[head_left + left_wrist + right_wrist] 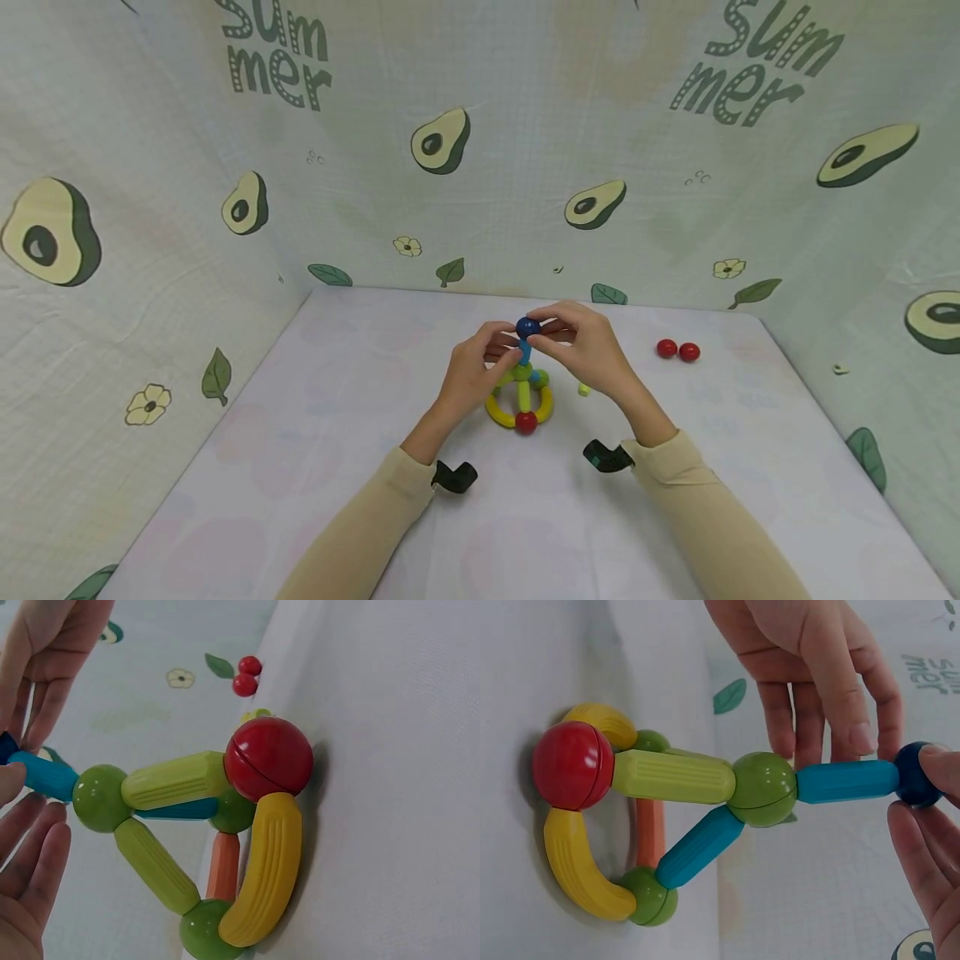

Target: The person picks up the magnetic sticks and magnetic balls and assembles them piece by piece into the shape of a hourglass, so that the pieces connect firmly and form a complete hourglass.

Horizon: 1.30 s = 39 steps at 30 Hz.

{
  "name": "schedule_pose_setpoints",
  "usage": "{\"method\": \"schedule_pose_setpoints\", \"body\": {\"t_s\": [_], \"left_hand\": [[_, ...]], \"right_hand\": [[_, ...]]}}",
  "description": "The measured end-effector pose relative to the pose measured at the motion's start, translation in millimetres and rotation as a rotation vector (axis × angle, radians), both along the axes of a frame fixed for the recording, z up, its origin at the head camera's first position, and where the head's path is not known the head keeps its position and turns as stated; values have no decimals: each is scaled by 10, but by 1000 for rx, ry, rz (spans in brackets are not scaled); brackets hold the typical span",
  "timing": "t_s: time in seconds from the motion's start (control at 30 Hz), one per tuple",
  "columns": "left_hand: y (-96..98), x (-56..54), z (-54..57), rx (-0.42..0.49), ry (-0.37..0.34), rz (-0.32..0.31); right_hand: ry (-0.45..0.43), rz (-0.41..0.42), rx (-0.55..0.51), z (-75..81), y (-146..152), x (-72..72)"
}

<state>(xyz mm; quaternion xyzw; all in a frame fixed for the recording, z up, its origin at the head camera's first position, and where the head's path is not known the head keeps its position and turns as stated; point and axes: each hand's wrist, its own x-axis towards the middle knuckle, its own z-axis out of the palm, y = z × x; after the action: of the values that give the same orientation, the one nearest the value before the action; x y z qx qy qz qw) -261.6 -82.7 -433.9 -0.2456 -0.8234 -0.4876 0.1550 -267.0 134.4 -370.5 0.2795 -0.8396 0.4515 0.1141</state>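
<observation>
A magnetic stick-and-ball figure (524, 396) stands on the table: a ring of yellow curved sticks (581, 870) and an orange stick (650, 832), with a red ball (570, 765) and green balls. Lime and blue sticks rise from it to a green ball (763, 789) at the peak. Out of that ball a blue stick (847, 782) stands upright, topped by a dark blue ball (527, 327). My right hand (581, 337) pinches this ball between thumb and fingers. Loosely bent around the blue stick, the fingers of my left hand (480, 362) stay close beside it, the thumb slightly off it.
Two red balls (678, 351) lie at the back right of the white table (337, 467). A small lime piece (583, 389) sits just right of the figure. Printed cloth walls (510, 150) enclose the table at the back and sides.
</observation>
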Motion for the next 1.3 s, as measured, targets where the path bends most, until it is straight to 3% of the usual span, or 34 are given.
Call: {"method": "schedule_pose_setpoints", "body": {"t_s": [0.2, 0.57, 0.93, 1.3], "left_hand": [[-38, 0, 82, 16, 36, 6], [-52, -79, 255, 16, 38, -33], [-79, -144, 310, -20, 32, -81], [-162, -122, 329, -69, 30, -57]], "right_hand": [[-3, 5, -34, -39, 2, -22], [6, 0, -32, -50, 15, -21], [27, 2, -7, -55, 33, -15], [76, -9, 174, -136, 331, -41]]}}
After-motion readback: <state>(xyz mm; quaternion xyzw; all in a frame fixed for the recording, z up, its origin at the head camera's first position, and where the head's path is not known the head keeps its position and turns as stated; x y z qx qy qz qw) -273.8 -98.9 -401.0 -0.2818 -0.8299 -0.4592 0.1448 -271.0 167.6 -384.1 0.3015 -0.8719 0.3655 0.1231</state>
